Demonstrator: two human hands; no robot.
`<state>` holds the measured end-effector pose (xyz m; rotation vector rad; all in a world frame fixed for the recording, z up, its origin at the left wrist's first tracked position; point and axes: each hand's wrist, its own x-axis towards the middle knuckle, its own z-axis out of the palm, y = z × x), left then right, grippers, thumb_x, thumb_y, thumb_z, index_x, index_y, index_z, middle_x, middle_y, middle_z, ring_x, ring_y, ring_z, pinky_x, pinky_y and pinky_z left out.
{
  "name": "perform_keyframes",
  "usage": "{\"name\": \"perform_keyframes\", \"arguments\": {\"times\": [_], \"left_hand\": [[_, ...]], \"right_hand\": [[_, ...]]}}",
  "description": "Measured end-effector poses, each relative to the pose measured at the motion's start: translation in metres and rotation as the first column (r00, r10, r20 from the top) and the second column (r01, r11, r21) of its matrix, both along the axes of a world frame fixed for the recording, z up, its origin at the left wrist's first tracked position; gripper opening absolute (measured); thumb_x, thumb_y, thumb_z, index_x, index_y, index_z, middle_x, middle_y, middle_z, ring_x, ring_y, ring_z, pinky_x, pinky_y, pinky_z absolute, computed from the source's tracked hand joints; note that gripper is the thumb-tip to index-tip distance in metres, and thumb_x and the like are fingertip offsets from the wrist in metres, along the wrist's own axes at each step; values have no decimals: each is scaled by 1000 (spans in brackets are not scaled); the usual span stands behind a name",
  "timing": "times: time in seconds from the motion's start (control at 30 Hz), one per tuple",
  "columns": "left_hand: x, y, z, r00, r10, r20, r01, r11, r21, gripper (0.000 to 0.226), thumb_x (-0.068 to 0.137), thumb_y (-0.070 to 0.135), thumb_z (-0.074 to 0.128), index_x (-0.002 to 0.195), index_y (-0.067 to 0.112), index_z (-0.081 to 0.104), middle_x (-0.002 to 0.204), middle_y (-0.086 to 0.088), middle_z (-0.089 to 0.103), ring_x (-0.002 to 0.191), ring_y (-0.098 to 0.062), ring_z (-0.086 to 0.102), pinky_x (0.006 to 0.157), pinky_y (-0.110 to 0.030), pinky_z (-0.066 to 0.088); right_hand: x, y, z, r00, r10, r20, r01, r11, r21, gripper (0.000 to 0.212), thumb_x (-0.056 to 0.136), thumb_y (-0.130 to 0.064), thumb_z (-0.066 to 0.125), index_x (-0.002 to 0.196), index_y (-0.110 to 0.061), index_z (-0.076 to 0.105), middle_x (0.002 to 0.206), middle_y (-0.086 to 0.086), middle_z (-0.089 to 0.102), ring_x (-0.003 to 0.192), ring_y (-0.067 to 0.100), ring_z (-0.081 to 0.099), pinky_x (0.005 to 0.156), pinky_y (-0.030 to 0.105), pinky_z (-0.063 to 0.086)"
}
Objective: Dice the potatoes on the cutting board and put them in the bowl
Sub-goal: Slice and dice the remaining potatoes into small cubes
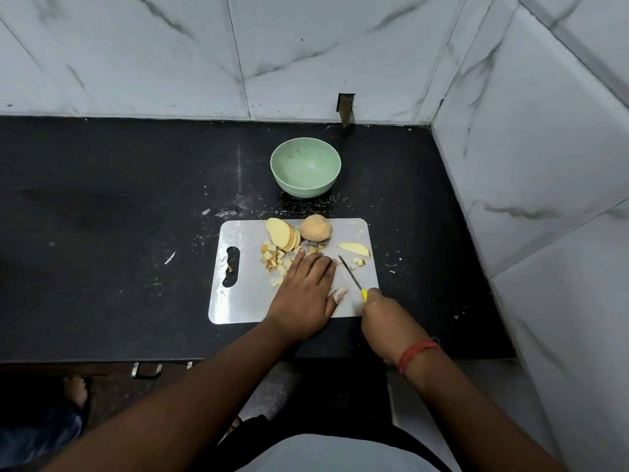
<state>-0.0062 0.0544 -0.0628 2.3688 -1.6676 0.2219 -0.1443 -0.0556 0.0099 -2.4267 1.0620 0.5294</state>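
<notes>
A white cutting board (238,301) lies on the black counter. On it sit a stack of potato slices (281,234), a whole potato piece (316,227), a loose slice (354,249) and several diced cubes (272,258), with a few more cubes (358,262) at the right. My left hand (306,291) lies flat on the board, fingers straight over the dice; what is under it is hidden. My right hand (384,316) grips the yellow handle of a small knife (350,274), whose blade points away over the board. The green bowl (305,167) behind the board looks empty.
The black counter (119,233) is bounded by marble wall tiles behind and at the right. Small potato scraps (392,267) lie right of the board. A drawer handle (147,369) sits under the counter's front edge. A foot (75,390) shows on the floor at lower left.
</notes>
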Motion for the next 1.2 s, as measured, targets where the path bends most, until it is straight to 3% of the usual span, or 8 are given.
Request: {"name": "perform_keyframes", "arguments": {"times": [0.2, 0.47, 0.6, 0.7, 0.93, 1.1, 1.2], "left_hand": [[1, 2, -1, 1000, 9, -11, -9, 1000, -3, 57, 106, 47, 39, 140, 6, 60, 136, -8, 59, 135, -29, 47, 123, -53, 25], [2, 2, -1, 1000, 6, -15, -6, 1000, 11, 61, 107, 49, 31, 143, 8, 58, 140, -7, 58, 137, -29, 45, 124, -55, 22], [0, 4, -3, 1000, 5, -13, -6, 999, -39, 59, 106, 46, 35, 140, 5, 59, 138, -10, 59, 136, -29, 47, 124, -52, 23], [1, 3, -2, 1000, 14, -16, -14, 999, -36, 57, 106, 46, 36, 139, 5, 60, 138, -9, 59, 135, -29, 48, 124, -52, 23], [2, 3, -1, 999, 17, -33, -18, 1000, -20, 57, 107, 46, 37, 140, 7, 61, 138, -7, 60, 135, -28, 48, 124, -53, 24], [1, 2, -2, 1000, 24, -19, -25, 1000, -7, 56, 107, 46, 37, 138, 7, 62, 136, -7, 60, 134, -29, 48, 123, -54, 24], [1, 2, -1, 999, 33, -18, -33, 999, 12, 57, 107, 47, 35, 139, 8, 62, 138, -7, 59, 136, -29, 47, 123, -55, 24]], "right_hand": [[9, 3, -3, 997, -2, -76, 3, 1000, 6, 36, 95, -6, 38, 131, -5, 35, 116, 19, 60, 103, 32, 61, 74, 34, 45], [-13, 3, -6, 1000, -12, 0, 12, 1000, 19, 20, 98, -10, 39, 118, -8, 42, 105, 17, 63, 88, 31, 61, 69, 31, 41], [-6, 3, -3, 999, 30, 31, -29, 999, -15, 23, 95, -5, 37, 117, -6, 42, 96, 16, 61, 80, 31, 58, 65, 32, 39], [0, 2, -1, 999, 30, 19, -30, 1000, -3, 23, 95, -7, 37, 118, -7, 41, 101, 17, 61, 79, 29, 55, 67, 32, 40], [8, 4, -5, 999, 22, -44, -22, 1000, 13, 26, 94, -7, 38, 120, -9, 39, 111, 17, 61, 96, 33, 60, 72, 33, 40], [-3, 4, -9, 998, 27, -50, -26, 999, 26, 24, 97, -9, 39, 120, -7, 40, 107, 16, 62, 85, 28, 59, 69, 32, 41], [-17, 2, -8, 999, 30, -32, -27, 994, 108, 13, 100, -14, 40, 111, -9, 43, 104, 15, 62, 92, 31, 63, 70, 31, 44]]}}
